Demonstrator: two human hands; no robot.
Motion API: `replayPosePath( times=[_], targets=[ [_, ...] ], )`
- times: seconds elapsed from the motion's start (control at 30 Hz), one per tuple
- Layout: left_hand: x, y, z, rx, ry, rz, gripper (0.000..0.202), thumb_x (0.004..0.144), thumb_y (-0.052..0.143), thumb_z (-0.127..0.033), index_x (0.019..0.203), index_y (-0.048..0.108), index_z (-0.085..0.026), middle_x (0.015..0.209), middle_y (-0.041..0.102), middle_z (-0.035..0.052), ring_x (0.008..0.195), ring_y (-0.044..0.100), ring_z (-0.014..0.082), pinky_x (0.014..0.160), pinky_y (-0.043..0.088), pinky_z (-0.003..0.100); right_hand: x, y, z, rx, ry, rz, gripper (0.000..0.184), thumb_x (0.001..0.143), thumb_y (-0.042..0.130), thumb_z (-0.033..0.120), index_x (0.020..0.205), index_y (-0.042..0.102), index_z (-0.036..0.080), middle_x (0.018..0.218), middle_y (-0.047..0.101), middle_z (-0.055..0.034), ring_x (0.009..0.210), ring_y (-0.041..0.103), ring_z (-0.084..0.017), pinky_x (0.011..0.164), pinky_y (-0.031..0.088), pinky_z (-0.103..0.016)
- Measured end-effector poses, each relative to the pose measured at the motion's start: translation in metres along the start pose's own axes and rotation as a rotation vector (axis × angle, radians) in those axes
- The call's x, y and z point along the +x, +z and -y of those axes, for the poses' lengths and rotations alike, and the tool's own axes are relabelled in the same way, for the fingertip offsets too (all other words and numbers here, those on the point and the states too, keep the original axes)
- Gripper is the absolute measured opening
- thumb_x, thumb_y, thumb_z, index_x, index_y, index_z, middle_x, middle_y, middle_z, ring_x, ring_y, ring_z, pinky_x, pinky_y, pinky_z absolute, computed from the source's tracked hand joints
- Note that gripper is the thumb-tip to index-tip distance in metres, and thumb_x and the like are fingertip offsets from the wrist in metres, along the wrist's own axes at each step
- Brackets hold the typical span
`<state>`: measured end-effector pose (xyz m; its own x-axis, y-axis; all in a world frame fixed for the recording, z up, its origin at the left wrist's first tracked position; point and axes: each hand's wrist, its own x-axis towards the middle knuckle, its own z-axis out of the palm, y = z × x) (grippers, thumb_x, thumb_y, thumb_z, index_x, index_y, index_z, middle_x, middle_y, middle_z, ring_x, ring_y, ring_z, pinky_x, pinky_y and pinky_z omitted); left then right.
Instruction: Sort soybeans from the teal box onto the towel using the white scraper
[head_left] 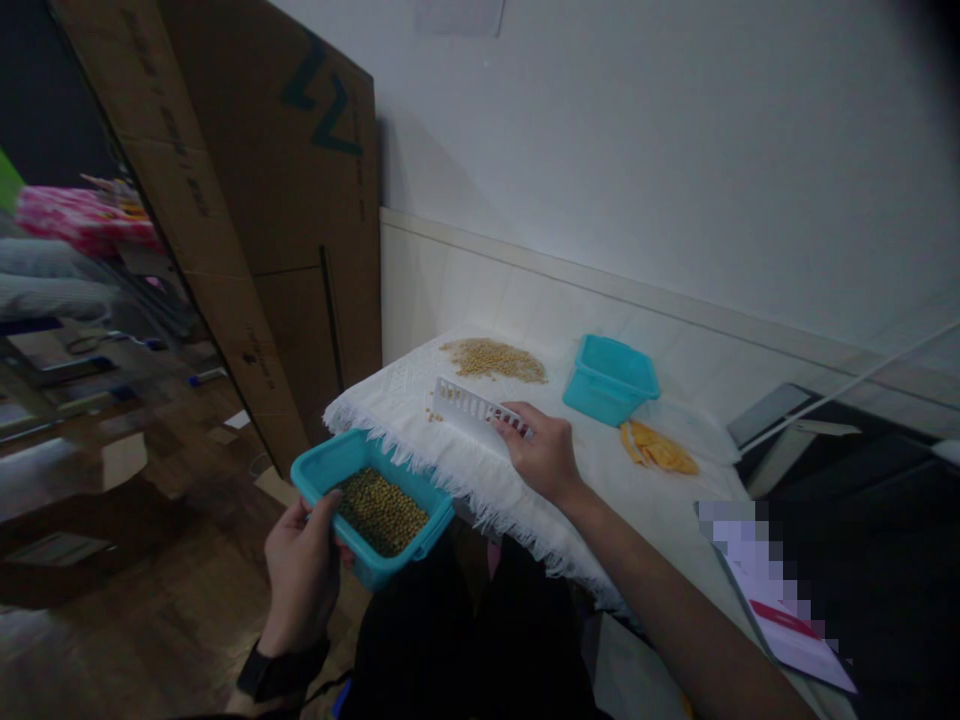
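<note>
My left hand grips the near left rim of a teal plastic container, thumb over the edge. Yellowish beans lie inside it, and it hangs just off the table's front edge. My right hand is closed on the right end of a white slotted plastic strip, which stands on edge on the white cloth. A few loose beans lie at the strip's left end. Behind it a spread-out pile of beans rests on the cloth.
A second teal container stands at the back right, beside a yellow cloth-like bundle. Farther right are a dark tablet-like panel and a pale purple sheet. A tall cardboard box borders the table's left side. The wall rises behind.
</note>
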<state>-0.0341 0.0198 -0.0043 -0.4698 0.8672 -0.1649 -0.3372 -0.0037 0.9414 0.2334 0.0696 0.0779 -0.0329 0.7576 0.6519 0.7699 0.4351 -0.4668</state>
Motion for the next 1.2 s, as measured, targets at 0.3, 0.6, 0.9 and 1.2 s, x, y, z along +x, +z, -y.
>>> replayPosePath(
  times=[0.3,0.6,0.9,1.2],
  targets=[
    [0.004,-0.005,0.001,-0.011,0.0,0.01,0.037,0.063,0.083,-0.046,0.066,0.055,-0.023,0.036,0.049,-0.0088,0.027,0.043,0.0124,0.029,0.033,0.022,-0.006,0.006,0.016,-0.005,-0.103,0.103,0.022,0.093,0.058,0.024,0.102,0.079,0.022,0.09,0.082,-0.0061,0.075,0.077,-0.02,0.07,0.057,-0.026],
    [0.003,-0.005,-0.005,0.003,0.014,0.011,0.034,0.065,0.081,-0.045,0.066,0.055,-0.023,0.037,0.048,-0.0096,0.027,0.043,0.0117,0.03,0.032,0.023,0.007,-0.005,0.019,0.045,-0.069,0.019,0.019,0.092,0.063,0.029,0.099,0.079,0.021,0.085,0.08,-0.0048,0.069,0.074,-0.02,0.067,0.056,-0.026],
    [0.002,-0.003,-0.008,0.011,0.014,0.009,0.033,0.062,0.079,-0.044,0.062,0.054,-0.024,0.035,0.047,-0.0086,0.027,0.042,0.0123,0.031,0.032,0.024,0.022,0.011,-0.016,-0.165,0.025,-0.034,0.02,0.091,0.062,0.028,0.101,0.078,0.021,0.079,0.079,-0.0065,0.07,0.075,-0.024,0.064,0.053,-0.029],
    [0.004,-0.003,-0.009,-0.006,0.01,-0.002,0.036,0.06,0.083,-0.045,0.061,0.054,-0.023,0.035,0.047,-0.0084,0.027,0.042,0.012,0.03,0.033,0.023,0.015,0.012,-0.015,-0.151,0.012,-0.049,0.025,0.092,0.06,0.031,0.102,0.079,0.02,0.079,0.08,-0.0074,0.067,0.075,-0.024,0.063,0.053,-0.029]
  ],
)
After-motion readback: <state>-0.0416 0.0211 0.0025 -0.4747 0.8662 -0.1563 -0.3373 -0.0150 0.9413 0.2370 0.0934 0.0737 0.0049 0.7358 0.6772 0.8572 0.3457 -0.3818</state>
